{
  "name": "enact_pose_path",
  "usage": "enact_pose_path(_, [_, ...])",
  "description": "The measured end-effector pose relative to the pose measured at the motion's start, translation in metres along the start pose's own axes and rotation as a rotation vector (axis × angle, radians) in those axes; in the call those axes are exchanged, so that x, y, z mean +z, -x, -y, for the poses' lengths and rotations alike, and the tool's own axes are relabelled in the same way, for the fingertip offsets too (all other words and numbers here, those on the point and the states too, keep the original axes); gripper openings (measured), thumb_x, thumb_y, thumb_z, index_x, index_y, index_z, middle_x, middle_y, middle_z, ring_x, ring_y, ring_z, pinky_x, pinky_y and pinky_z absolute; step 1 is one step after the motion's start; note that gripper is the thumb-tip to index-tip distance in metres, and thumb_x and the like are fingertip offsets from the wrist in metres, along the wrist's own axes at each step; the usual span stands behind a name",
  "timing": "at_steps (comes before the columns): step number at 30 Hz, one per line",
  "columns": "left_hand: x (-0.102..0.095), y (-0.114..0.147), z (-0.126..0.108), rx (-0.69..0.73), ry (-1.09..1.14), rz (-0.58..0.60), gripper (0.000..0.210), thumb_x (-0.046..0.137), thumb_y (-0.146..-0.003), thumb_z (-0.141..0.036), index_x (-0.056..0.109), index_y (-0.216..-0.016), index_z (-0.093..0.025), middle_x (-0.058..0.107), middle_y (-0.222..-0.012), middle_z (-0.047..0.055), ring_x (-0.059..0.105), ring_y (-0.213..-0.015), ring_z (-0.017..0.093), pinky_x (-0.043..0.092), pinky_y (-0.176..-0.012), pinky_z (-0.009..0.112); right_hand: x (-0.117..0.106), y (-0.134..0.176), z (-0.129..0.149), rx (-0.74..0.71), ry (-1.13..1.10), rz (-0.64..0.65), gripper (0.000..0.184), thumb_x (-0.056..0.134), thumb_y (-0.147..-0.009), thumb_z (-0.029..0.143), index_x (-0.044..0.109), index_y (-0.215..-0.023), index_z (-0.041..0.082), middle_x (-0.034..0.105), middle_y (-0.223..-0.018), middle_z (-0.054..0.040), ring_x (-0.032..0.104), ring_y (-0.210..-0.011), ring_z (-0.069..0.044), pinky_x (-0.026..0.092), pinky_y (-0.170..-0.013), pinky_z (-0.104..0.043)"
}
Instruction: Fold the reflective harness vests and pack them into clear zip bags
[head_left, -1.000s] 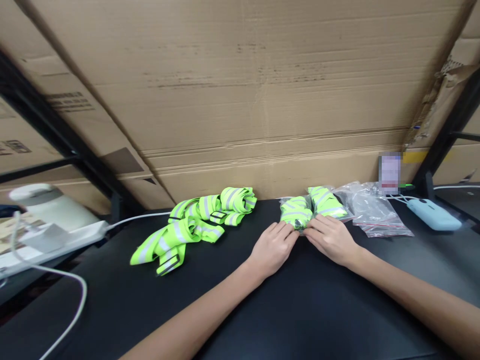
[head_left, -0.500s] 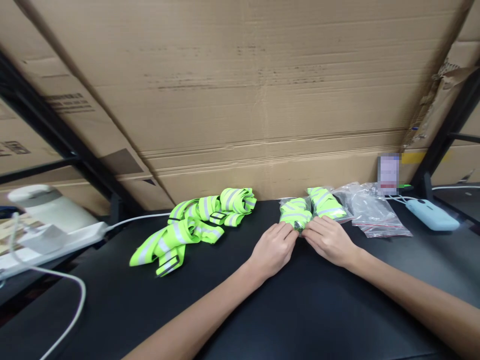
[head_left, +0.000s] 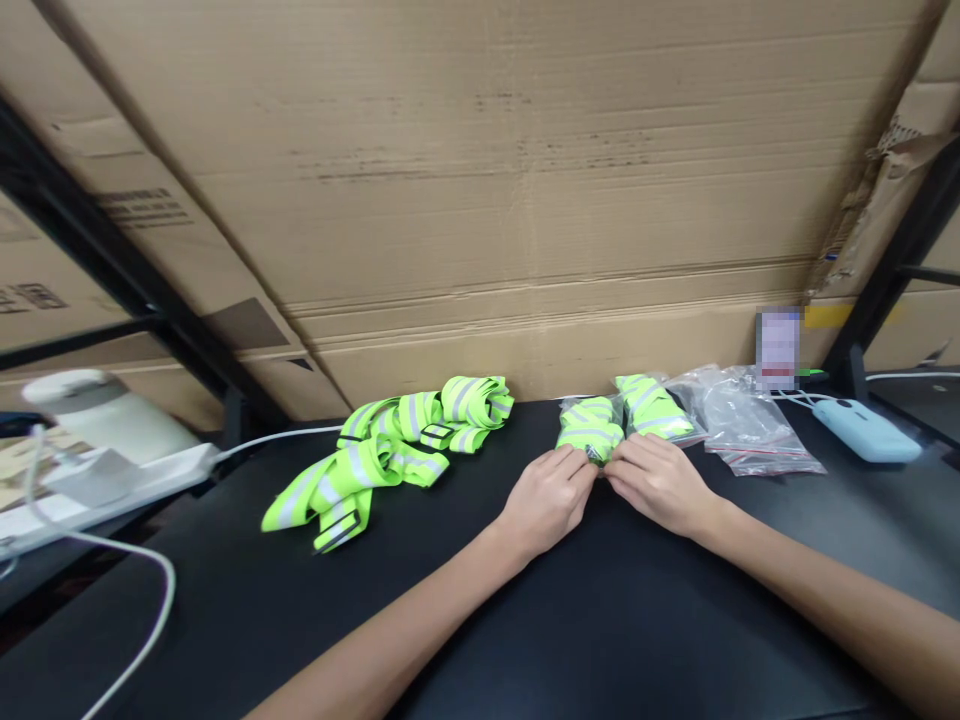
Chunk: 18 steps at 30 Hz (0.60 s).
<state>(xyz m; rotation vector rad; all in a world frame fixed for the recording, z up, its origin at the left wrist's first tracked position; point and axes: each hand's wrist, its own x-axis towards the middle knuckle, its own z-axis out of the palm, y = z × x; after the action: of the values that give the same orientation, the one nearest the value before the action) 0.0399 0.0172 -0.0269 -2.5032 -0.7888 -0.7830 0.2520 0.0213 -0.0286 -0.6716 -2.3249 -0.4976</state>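
At a black table point(head_left: 600, 640) | your left hand point(head_left: 546, 500) and right hand point(head_left: 660, 485) angle inward, knuckles up | fingers pinch the near edge of the bagged green strap point(head_left: 589, 428), beside a second packet point(head_left: 654, 405)

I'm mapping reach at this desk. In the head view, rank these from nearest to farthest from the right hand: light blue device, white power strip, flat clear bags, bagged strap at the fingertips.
1. Bagged strap: at the fingertips of the right hand.
2. Flat clear bags: just to the right.
3. Light blue device: farther right.
4. White power strip: far left.
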Motion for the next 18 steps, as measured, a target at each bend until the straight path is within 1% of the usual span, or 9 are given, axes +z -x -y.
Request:
enact_pose_path(6, [-0.0004,-0.0002,-0.0015,-0.005,-0.022,-0.008,0.021,0.049,-0.098,-0.013,0.065,-0.084,-0.016,0.062,-0.076,0.004,0.06,-0.074,0.019,0.05,-0.068,0.033,0.0006,-0.0009,0.0013,0.014,0.026,-0.002,0.029,0.048,-0.102,0.017,0.068,-0.082,0.016,0.063,-0.077,-0.0044,0.054,-0.073,-0.019,0.04,-0.067,-0.033])
enact_pose_path(10, [-0.0001,-0.0002,-0.0018,-0.005,-0.037,-0.01,0.017,0.052,-0.098,-0.017,0.065,-0.088,-0.016,0.064,-0.08,0.004,0.061,-0.077,0.02,0.049,-0.068,0.033,0.0004,-0.0011,0.0024,0.01,0.023,-0.009,0.031,0.046,-0.103,0.015,0.068,-0.081,0.015,0.064,-0.077,-0.0049,0.054,-0.072,-0.019,0.04,-0.067,-0.033])
enact_pose_path(13, [-0.0005,-0.0001,-0.0021,-0.002,-0.05,-0.02,0.018,0.052,-0.1,-0.019,0.065,-0.088,-0.016,0.064,-0.08,0.003,0.061,-0.077,0.019,0.049,-0.068,0.033,0.0008,-0.0004,0.0026,-0.012,0.005,0.0,0.032,0.045,-0.103,0.013,0.069,-0.082,0.013,0.065,-0.079,-0.0059,0.055,-0.074,-0.02,0.041,-0.067,-0.033])
enact_pose_path(18, [-0.0026,-0.0002,-0.0021,0.031,-0.063,-0.023,0.021,0.049,-0.1,-0.013,0.066,-0.088,-0.016,0.064,-0.077,0.002,0.06,-0.074,0.018,0.048,-0.066,0.032,0.0011,0.0005,0.0015,-0.03,-0.021,0.01,0.033,0.043,-0.104,0.011,0.07,-0.084,0.012,0.065,-0.078,-0.0063,0.055,-0.072,-0.019,0.042,-0.067,-0.033])
